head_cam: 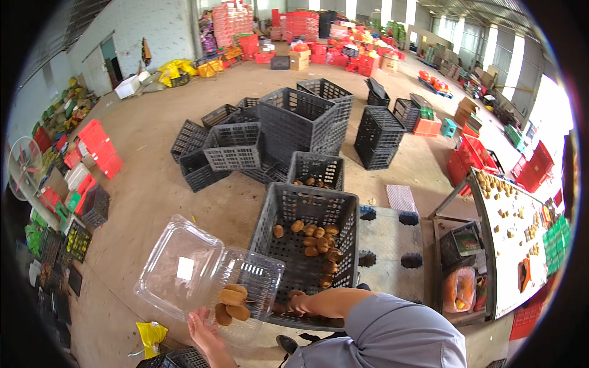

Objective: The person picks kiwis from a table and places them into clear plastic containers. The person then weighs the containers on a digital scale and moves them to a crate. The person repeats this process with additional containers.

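Observation:
A clear plastic clamshell box [257, 271], its lid [177, 276] folded out to the left with a white label on it, is held up beside the near left corner of a black plastic crate [313, 189]. Several brown kiwifruit [233, 294] lie in its tray. My left hand [204, 329] supports the box from below at its near edge, fingers under the plastic. My right hand [299, 303] reaches down into the crate, its fingers around a kiwifruit [294, 293] near the crate's near wall. More kiwifruit [322, 239] lie on the crate's floor, mostly towards its right side.
Another black crate [317, 158] with kiwifruit adjoins the far side. Beyond it are stacked crates [299, 119]. A grey pallet [389, 248] lies to the right, beside a table [511, 239] with scattered kiwifruit. A yellow bag [152, 338] is on the floor at lower left.

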A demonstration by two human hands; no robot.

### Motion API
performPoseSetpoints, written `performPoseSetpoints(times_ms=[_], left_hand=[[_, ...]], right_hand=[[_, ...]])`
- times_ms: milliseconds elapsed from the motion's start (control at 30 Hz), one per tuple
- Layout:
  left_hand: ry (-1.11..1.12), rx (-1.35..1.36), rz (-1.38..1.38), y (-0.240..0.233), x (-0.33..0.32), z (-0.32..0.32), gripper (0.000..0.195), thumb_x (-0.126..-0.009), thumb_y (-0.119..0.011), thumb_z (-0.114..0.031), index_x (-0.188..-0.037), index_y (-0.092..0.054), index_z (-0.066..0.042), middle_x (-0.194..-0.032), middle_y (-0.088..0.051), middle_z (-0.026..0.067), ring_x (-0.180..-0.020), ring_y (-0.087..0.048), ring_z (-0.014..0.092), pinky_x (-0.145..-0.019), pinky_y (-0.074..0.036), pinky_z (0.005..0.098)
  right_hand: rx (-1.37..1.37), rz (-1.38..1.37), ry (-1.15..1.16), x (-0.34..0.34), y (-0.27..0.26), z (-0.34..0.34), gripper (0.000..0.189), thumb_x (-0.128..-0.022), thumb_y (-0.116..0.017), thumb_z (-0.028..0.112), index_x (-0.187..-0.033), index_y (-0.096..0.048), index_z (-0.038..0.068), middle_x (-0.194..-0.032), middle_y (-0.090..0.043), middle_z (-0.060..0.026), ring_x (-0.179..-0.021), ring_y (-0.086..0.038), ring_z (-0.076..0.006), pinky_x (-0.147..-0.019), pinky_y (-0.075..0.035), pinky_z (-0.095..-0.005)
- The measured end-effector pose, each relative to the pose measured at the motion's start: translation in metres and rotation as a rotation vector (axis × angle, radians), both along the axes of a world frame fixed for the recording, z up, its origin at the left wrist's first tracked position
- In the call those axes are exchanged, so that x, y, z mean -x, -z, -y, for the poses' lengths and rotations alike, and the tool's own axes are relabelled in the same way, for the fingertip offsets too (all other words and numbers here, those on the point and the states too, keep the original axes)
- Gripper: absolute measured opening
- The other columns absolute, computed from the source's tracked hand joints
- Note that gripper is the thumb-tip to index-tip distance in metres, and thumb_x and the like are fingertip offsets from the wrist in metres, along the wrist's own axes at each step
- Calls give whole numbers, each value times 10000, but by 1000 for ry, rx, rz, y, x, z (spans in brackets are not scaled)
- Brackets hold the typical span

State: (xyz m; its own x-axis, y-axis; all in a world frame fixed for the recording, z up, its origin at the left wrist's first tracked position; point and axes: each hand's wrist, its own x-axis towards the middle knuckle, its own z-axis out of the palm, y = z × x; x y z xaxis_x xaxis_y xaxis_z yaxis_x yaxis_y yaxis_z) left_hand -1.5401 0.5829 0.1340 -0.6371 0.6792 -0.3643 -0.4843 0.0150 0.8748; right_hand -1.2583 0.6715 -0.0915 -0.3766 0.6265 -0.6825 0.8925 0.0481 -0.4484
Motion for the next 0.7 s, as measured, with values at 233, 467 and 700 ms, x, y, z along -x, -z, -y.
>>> performPoseSetpoints(times_ms=[233,467,700], left_hand=[[-11,-110,66,2,5,-5,279,-957,-594,-356,-1074,-549,-107,-1032,-646,59,-963,-599,199,-739,-496,412],[35,-108,42,5,9,-4,300,-961,-574,-394,-1114,-552,-137,-989,-655,41,-935,-608,176,-734,-464,429],[38,-127,59,2,10,-4,262,-967,-581,-331,-1091,-542,-104,-1032,-638,58,-945,-600,199,-733,-495,408]], right_hand=[[42,-50,40,16,-40,11,587,-963,-302,550,-1363,-486,162,-1291,-576,-190,-1194,-555,-372,-943,-453,-441],[59,-239,-152,51,-9,-19,591,-940,-395,549,-1370,-480,153,-1354,-526,-179,-1244,-500,-326,-989,-406,-414],[-433,-156,-309,69,65,-27,527,-952,-449,480,-1384,-466,177,-1397,-490,-168,-1271,-463,-287,-998,-387,-376]])
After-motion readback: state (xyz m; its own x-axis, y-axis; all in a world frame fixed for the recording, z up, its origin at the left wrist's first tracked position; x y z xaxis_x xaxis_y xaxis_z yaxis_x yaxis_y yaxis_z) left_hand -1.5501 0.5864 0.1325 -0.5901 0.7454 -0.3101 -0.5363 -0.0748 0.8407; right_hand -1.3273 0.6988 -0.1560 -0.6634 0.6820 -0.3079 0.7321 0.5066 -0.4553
